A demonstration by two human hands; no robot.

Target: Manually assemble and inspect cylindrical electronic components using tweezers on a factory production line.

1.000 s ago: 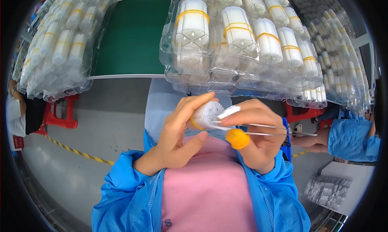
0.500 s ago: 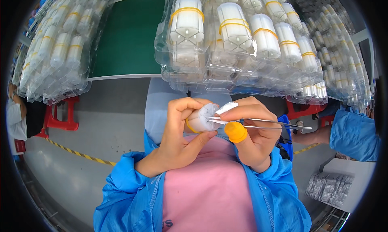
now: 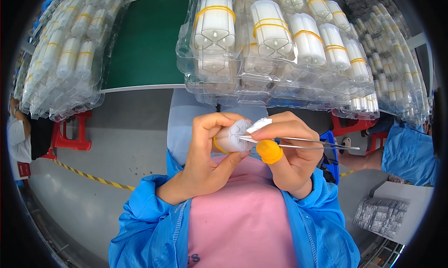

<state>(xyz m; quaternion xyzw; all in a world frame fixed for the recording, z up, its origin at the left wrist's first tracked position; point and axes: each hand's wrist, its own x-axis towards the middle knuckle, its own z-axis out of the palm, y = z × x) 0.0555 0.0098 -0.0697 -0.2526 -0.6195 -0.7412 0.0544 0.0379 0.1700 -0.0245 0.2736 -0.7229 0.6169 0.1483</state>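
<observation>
Between the thumb and fingers of my left hand (image 3: 205,158) rests a white, translucent cylinder (image 3: 227,138) with a yellow rubber band around it. Its ribbed end faces my right hand (image 3: 296,156), which is closed on a pair of metal tweezers (image 3: 317,144). The tweezer tips touch or enter the middle of that end; how deep I cannot tell. A yellow finger cot (image 3: 269,151) covers my right thumb. Under my right forefinger shows a small white wrapped piece (image 3: 259,124).
Clear plastic trays (image 3: 205,83) of banded white cylinders are stacked on the green-topped table (image 3: 144,44), with another stack (image 3: 65,72) at the left. Red stools (image 3: 77,132) stand on both sides. At the right sit a blue bin (image 3: 330,158) and a person in a blue sleeve (image 3: 406,149).
My right thumb has shifted slightly left and up, and the tweezer tips have moved slightly left at the cylinder's end. My left hand keeps its hold.
</observation>
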